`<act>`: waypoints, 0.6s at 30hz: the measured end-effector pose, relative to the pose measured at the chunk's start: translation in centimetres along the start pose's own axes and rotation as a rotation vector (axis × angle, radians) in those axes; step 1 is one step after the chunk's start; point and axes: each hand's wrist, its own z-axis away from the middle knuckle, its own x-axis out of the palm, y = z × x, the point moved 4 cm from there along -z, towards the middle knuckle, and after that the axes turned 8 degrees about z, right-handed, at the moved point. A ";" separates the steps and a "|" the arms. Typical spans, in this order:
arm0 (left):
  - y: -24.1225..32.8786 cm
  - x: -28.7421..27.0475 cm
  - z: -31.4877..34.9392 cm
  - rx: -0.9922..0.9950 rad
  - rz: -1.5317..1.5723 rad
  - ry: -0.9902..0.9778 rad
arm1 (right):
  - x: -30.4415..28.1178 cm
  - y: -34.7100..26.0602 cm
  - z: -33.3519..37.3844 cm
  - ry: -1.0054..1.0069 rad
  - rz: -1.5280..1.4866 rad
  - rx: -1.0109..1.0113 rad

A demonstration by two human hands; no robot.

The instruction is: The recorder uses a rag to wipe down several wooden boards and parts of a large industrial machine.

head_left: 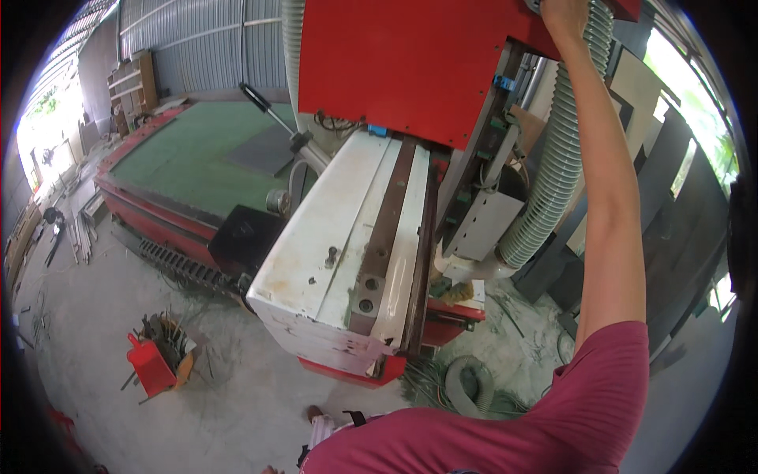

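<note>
My right arm reaches up to the top edge, where my right hand (565, 19) is closed beside the red housing (395, 67) of a large machine. A small metal part shows by its fingers, but what they hold is cut off by the edge of the picture. Close to that hand runs a clear ribbed hose (550, 170). Under the housing stretches a white machine beam (328, 229) with a brown rail (387, 221) along it. At the lower edge, only a sliver of my left hand (272, 471) shows, its fingers mostly hidden.
A machine bed (185, 154) with a green top lies to the left, with a black cable chain (185, 261) along its side. On the floor are a red dustpan (150, 365) beside a container of scraps (175, 347) and a coiled hose (470, 387). Dark boards (659, 213) lean at the right.
</note>
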 end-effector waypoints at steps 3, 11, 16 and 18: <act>-4.5 -3.1 1.7 -0.068 0.084 0.063 | -0.5 -6.5 5.0 -0.357 -0.119 -0.222; -5.3 0.2 3.3 0.051 -0.228 -0.011 | -7.8 -14.1 18.7 -0.506 -0.544 -0.863; -9.5 -3.2 6.4 -0.021 -0.198 0.043 | -5.8 -9.5 6.0 -0.127 -0.381 -0.471; -12.2 -4.7 7.0 -0.051 -0.176 0.062 | -6.0 -11.0 5.0 -0.117 -0.312 -0.333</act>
